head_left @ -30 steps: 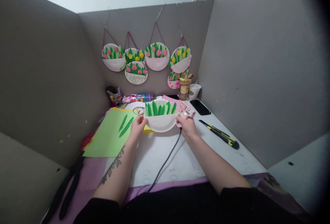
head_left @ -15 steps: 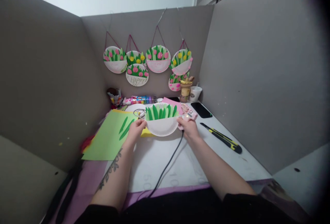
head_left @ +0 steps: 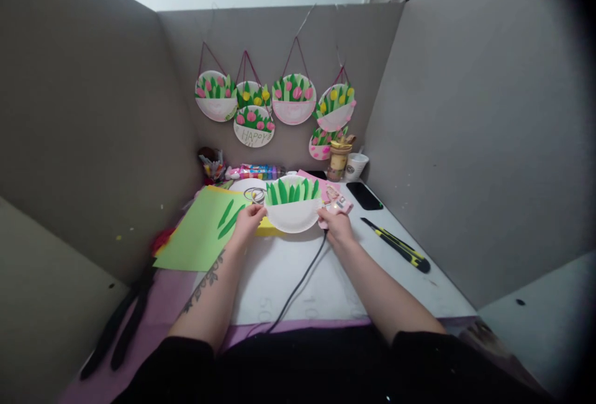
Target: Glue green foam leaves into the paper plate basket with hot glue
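Between both hands a white paper plate basket [head_left: 294, 215] is held up above the table, its half-plate pocket facing me. Green paper leaves [head_left: 292, 191] in light and dark shades stand up out of the pocket. My left hand [head_left: 250, 221] pinches the plate's left edge, and my right hand [head_left: 336, 224] pinches its right edge. Just behind the right hand lies a pink glue gun [head_left: 341, 201], with a black cord [head_left: 298, 283] running toward me. Close to the left hand, two cut green leaves [head_left: 228, 221] rest on light green paper sheets [head_left: 193, 236].
Several finished plate baskets [head_left: 294, 112] hang on the grey back partition. At the right lie a yellow-black utility knife [head_left: 400, 247] and a black phone [head_left: 364, 195]. Cups [head_left: 356, 167] and a pack of colored items [head_left: 258, 172] line the back. Grey panels [head_left: 447, 131] enclose both sides.
The view has shifted, so the whole scene sits slightly higher in the picture. Both hands still hold the plate basket by its edges, with little visible change.
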`<move>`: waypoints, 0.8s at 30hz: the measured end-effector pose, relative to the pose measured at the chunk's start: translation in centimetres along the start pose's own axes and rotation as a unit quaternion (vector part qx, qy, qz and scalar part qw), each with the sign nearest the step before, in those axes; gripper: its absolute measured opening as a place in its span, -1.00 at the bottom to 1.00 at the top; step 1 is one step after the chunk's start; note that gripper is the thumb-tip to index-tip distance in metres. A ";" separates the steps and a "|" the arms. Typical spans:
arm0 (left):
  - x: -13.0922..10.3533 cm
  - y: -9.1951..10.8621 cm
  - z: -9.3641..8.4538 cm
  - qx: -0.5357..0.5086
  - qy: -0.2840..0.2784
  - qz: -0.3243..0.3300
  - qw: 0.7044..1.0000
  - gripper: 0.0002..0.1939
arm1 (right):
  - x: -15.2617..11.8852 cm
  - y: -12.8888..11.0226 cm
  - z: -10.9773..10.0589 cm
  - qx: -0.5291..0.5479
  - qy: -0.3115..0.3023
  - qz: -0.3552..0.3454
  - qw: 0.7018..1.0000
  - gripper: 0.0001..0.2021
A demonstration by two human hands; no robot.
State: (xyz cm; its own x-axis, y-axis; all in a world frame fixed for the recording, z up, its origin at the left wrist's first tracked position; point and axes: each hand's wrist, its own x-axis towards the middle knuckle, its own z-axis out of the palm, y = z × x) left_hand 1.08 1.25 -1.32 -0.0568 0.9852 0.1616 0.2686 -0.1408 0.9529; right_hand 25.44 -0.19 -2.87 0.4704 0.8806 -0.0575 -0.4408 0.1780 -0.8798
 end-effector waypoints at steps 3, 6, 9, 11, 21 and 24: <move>-0.1 -0.2 0.3 -0.002 -0.042 0.009 0.999 -0.60 | 0.1 0.3 0.1 0.007 0.015 0.003 1.000 -0.74; 0.0 -0.5 0.5 0.005 -0.051 0.017 0.999 -0.65 | 0.0 0.4 0.1 0.013 0.011 -0.004 1.000 -0.69; 0.2 -0.6 0.4 -0.003 -0.012 0.013 1.000 -0.68 | -0.2 0.3 0.3 0.019 -0.012 -0.010 1.000 -0.60; 0.3 -0.6 0.3 -0.010 0.006 0.007 1.000 -0.70 | -0.4 0.3 0.4 0.018 -0.021 -0.007 1.000 -0.55; 0.0 -0.2 0.2 0.008 -0.048 0.015 0.999 -0.71 | -0.1 1.0 0.0 0.009 -0.015 -0.005 1.000 -0.56; -0.5 0.0 0.6 0.097 -0.060 0.036 0.993 -0.72 | 0.4 1.1 -0.3 0.021 0.011 0.003 1.000 -0.58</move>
State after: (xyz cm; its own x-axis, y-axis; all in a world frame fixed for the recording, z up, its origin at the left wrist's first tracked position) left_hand 1.70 0.83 -1.51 0.0818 0.9794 0.1849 0.4486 -0.2018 0.8707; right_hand 25.42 0.20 -3.98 0.4840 0.8720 -0.0730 -0.4748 0.1917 -0.8590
